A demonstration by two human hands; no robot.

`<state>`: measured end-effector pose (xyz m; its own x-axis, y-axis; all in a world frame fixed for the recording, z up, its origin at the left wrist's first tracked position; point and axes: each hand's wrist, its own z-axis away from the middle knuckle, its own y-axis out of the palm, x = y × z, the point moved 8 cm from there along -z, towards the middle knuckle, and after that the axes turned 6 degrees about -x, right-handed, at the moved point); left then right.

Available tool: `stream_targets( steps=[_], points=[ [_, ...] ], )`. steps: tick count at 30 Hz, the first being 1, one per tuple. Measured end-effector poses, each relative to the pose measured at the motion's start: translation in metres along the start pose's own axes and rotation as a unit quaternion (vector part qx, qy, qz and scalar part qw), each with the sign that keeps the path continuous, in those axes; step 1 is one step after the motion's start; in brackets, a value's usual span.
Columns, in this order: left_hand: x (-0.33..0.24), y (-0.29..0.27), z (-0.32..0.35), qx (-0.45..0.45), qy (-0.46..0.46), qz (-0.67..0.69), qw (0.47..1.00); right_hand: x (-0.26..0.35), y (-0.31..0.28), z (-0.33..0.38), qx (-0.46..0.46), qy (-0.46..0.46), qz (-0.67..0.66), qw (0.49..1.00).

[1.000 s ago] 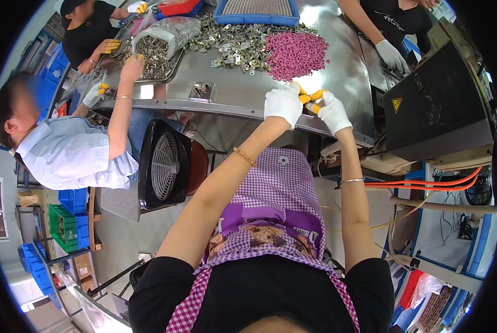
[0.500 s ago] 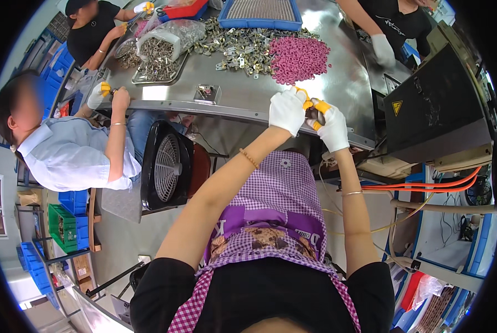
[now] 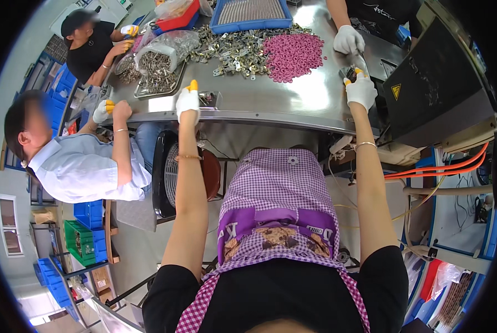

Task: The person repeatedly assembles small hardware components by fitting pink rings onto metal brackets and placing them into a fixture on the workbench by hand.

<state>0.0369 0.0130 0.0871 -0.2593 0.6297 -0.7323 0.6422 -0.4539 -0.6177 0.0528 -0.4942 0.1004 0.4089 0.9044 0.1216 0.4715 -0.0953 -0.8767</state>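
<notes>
My left hand (image 3: 188, 103), in a white glove with yellow fingertips, is at the table's front edge beside a small clear box (image 3: 210, 100) holding small metal parts. Its fingers look pressed together; what they hold, if anything, is hidden. My right hand (image 3: 361, 92), gloved alike, reaches to the table's right end. Thumb and finger close around a small dark piece (image 3: 348, 72) whose kind I cannot make out. Between my hands, farther back, lie a heap of pink rings (image 3: 294, 57) and a heap of metal terminal-like pieces (image 3: 243, 54).
A blue tray (image 3: 251, 25) stands behind the heaps. Left of them, a bag of metal parts (image 3: 157, 64) rests on a metal tray. A co-worker's gloved hand (image 3: 349, 40) is just beyond my right hand. A black machine box (image 3: 440, 83) borders the right; two people sit left.
My hands were together at the table's front edge around a small dark piece. They have parted: the left to the clear box, the right farther right. The co-worker's gloved hand moved left.
</notes>
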Motion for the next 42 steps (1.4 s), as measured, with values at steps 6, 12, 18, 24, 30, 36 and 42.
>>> stream_targets(
  steps=[6, 12, 18, 24, 30, 36, 42],
  points=[
    [-0.030, 0.072, 0.059, 0.245, -0.070, 0.208, 0.945, -0.001, 0.001, 0.003, -0.012, 0.005, -0.013, 1.000],
    [-0.081, 0.095, 0.062, 0.137, 0.211, -0.098, 0.963, 0.000, 0.000, 0.002, -0.017, -0.009, -0.017, 1.000],
    [-0.069, 0.095, 0.060, 0.116, 0.217, -0.055, 0.968, 0.003, -0.001, -0.006, -0.032, 0.001, 0.052, 0.998],
    [-0.047, 0.080, 0.105, 0.042, 0.145, 0.110, 0.982, 0.042, 0.033, -0.018, 0.032, -0.034, -0.073, 0.996],
    [-0.072, 0.066, 0.120, -0.050, 0.293, -0.014, 0.955, 0.061, 0.064, -0.028, 0.122, -0.094, -0.134, 0.979],
    [-0.061, 0.064, 0.118, -0.003, 0.248, -0.026, 0.968, 0.059, 0.037, 0.018, 0.144, -0.095, -0.169, 0.970],
    [-0.064, 0.062, 0.118, 0.032, 0.261, 0.031, 0.964, 0.049, -0.009, 0.071, 0.096, -0.091, -0.369, 0.920]
  ],
)
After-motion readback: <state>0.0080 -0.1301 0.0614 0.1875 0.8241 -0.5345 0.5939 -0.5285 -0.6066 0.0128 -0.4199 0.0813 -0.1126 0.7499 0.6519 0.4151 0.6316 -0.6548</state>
